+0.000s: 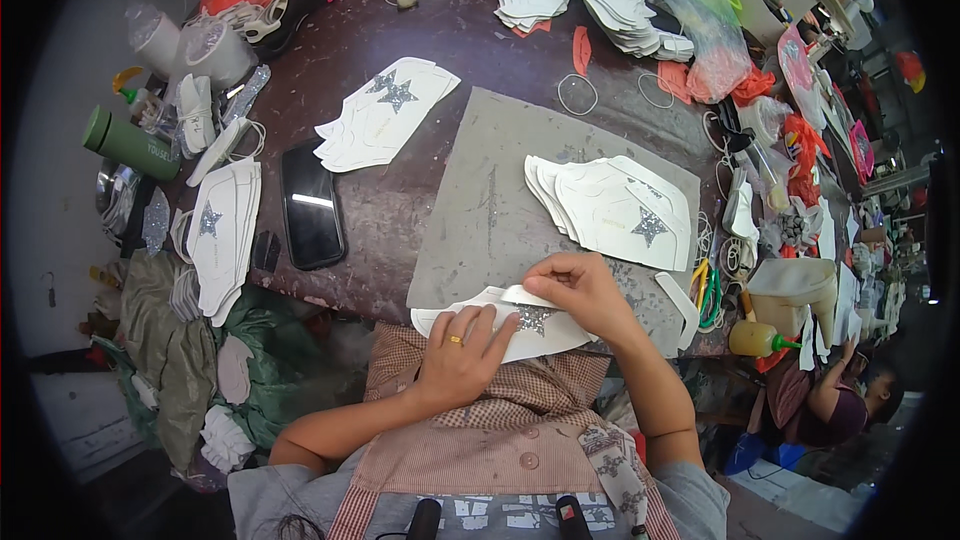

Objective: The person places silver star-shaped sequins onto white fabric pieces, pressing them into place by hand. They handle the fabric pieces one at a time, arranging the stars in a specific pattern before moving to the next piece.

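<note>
A white shoe-shaped piece point(540, 338) with a silver glitter star point(532, 318) lies at the near edge of the grey mat point(480, 210). My left hand point(462, 352), a ring on one finger, presses flat on the piece's left part. My right hand point(582, 285) pinches a small white strip at the top edge of the piece, just above the star. A fanned stack of the same white pieces point(612, 208), star on top, sits on the mat beyond my right hand.
More white star pieces lie at upper centre point(385, 112) and at the left edge point(225, 230). A black phone point(311, 205) rests left of the mat. Green bottle point(128, 143), scissors point(706, 290), yellow glue bottle point(758, 338) and plastic bags point(705, 35) crowd the dark table point(400, 30). Another person point(850, 400) sits lower right.
</note>
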